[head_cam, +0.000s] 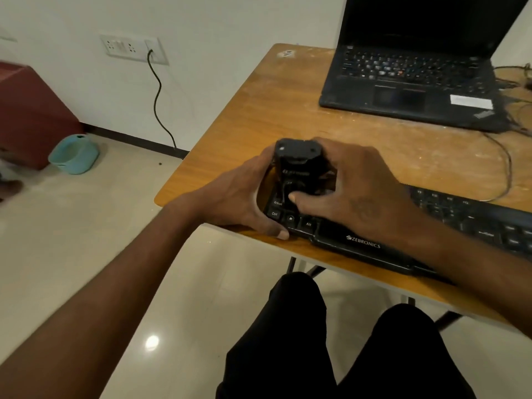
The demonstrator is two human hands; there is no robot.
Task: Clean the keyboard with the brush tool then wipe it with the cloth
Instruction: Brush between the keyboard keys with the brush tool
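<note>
A black Zebronics keyboard lies along the near edge of the wooden table. Over its left end stands a black brush tool, upright on the keys. My right hand grips the tool from the right, thumb low on its front. My left hand wraps the keyboard's left end, thumb on the front corner and fingers beside the tool. No cloth is in view.
An open black laptop sits at the table's back right, with cables trailing along the right side. On the floor to the left are a blue tub and a maroon box. My knees are under the table.
</note>
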